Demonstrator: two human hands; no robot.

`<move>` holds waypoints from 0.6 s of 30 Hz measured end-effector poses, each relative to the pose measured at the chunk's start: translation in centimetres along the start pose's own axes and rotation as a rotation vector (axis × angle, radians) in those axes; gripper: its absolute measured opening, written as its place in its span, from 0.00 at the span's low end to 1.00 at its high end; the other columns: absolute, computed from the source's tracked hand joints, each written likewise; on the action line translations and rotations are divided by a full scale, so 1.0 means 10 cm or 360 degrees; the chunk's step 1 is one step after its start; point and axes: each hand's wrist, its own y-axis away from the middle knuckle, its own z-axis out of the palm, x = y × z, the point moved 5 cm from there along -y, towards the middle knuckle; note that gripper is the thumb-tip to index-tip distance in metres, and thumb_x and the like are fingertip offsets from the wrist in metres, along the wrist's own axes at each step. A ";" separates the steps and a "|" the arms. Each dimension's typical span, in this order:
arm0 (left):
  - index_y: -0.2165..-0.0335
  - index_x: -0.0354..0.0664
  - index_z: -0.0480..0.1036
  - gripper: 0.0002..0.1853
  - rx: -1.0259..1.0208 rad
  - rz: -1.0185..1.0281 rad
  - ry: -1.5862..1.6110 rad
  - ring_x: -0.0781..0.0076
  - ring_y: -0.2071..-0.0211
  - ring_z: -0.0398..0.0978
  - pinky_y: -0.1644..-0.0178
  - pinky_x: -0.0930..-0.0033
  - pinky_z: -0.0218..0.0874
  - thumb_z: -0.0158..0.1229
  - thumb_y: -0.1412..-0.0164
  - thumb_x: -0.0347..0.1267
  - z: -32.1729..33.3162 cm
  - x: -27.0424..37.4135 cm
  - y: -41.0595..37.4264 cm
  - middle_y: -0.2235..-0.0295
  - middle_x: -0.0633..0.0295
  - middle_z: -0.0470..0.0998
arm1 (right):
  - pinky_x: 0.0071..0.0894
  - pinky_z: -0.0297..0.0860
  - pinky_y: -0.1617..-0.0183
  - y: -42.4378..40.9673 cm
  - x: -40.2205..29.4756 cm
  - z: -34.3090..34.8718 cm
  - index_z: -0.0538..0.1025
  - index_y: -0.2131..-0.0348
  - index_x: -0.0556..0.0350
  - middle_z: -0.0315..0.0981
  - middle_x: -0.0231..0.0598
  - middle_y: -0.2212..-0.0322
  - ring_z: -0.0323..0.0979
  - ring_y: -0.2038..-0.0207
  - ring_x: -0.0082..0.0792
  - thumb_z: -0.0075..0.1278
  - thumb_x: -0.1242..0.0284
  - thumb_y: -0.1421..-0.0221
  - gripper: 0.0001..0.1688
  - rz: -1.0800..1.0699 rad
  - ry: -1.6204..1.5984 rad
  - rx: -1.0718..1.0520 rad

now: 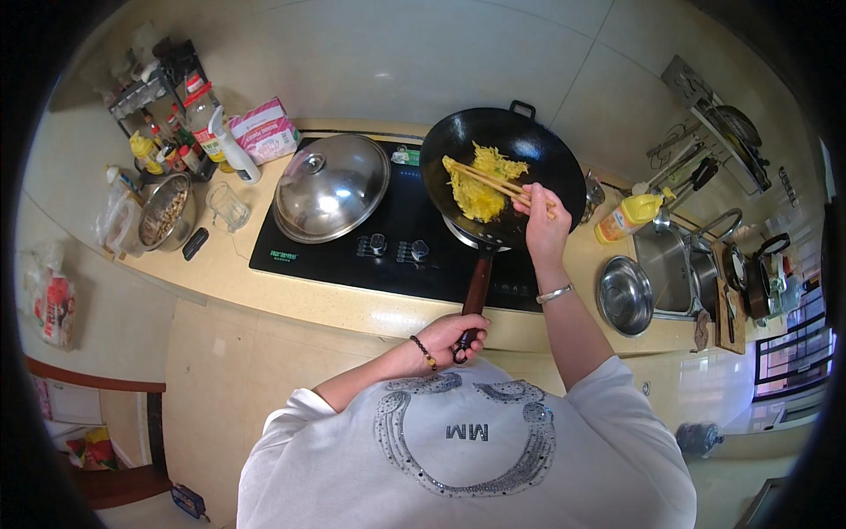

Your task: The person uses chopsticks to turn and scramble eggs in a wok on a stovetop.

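My left hand (456, 337) is wrapped around the end of the brown handle (478, 284) of a black wok (443, 135). The wok sits on the right burner of a black cooktop (317, 264). In my right hand (547, 221) is a pair of wooden chopsticks (492, 181), held over the wok. Their tips touch yellow scrambled egg (481, 198), which lies in a ragged, folded sheet on the wok's bottom. A domed steel lid (337, 192) rests over the cooktop's left side.
Left of the cooktop stand a white spray bottle (232, 149), a pink-and-white packet (264, 130), a glass mug (228, 206) and a steel bowl of brownish pieces (165, 215). To the right are a yellow pump bottle (631, 217), a steel basin (624, 297) and the sink (663, 264).
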 end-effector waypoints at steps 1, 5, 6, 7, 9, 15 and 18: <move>0.80 0.42 0.66 0.09 -0.0002 0.0001 0.0003 0.82 0.85 0.64 0.86 0.82 0.50 0.55 0.48 0.32 -0.01 -0.01 -0.01 0.83 0.68 0.68 | 0.21 0.72 0.66 0.04 0.01 0.02 0.73 0.67 0.70 0.73 0.40 0.70 0.73 0.71 0.25 0.42 0.72 0.42 0.15 -0.0015 -0.0033 -0.0020; 0.79 0.43 0.65 0.08 -0.0016 -0.0029 -0.0004 0.82 0.84 0.64 0.86 0.82 0.50 0.55 0.48 0.32 0.00 -0.01 0.00 0.82 0.68 0.68 | 0.22 0.72 0.66 0.18 0.05 -0.02 0.73 0.67 0.70 0.73 0.41 0.70 0.73 0.71 0.25 0.42 0.72 0.42 0.14 -0.0007 -0.0028 -0.0101; 0.78 0.43 0.65 0.08 -0.0012 -0.0029 0.0001 0.82 0.84 0.64 0.86 0.82 0.50 0.55 0.47 0.32 0.00 -0.01 0.00 0.82 0.68 0.68 | 0.22 0.72 0.66 0.20 0.05 -0.03 0.73 0.68 0.70 0.73 0.41 0.70 0.73 0.70 0.25 0.42 0.73 0.42 0.14 -0.0004 -0.0026 -0.0113; 0.78 0.43 0.65 0.08 -0.0007 -0.0029 0.0006 0.82 0.84 0.64 0.85 0.82 0.50 0.55 0.47 0.32 0.00 -0.01 0.00 0.82 0.68 0.68 | 0.22 0.72 0.66 0.23 0.05 -0.04 0.73 0.68 0.70 0.73 0.41 0.70 0.73 0.70 0.25 0.42 0.73 0.42 0.14 -0.0003 -0.0024 -0.0121; 0.78 0.43 0.65 0.08 -0.0025 -0.0030 -0.0004 0.81 0.84 0.64 0.85 0.81 0.51 0.55 0.47 0.32 -0.01 -0.01 -0.01 0.81 0.68 0.68 | 0.21 0.72 0.65 0.28 0.03 -0.06 0.73 0.68 0.69 0.73 0.40 0.70 0.73 0.70 0.25 0.43 0.73 0.42 0.13 -0.0002 -0.0019 -0.0137; 0.77 0.43 0.65 0.07 -0.0034 -0.0043 0.0016 0.81 0.83 0.64 0.84 0.81 0.51 0.54 0.47 0.31 -0.03 -0.02 -0.02 0.81 0.68 0.68 | 0.20 0.71 0.66 0.43 -0.01 -0.14 0.73 0.67 0.69 0.70 0.40 0.69 0.71 0.69 0.24 0.43 0.73 0.43 0.13 0.0016 0.0092 -0.0224; 0.77 0.43 0.64 0.07 -0.0023 -0.0044 0.0031 0.81 0.83 0.63 0.84 0.81 0.51 0.54 0.47 0.31 0.00 0.00 0.00 0.81 0.68 0.67 | 0.19 0.71 0.67 0.44 -0.01 -0.19 0.73 0.66 0.69 0.69 0.40 0.69 0.71 0.69 0.24 0.43 0.74 0.43 0.13 -0.0031 0.0161 -0.0229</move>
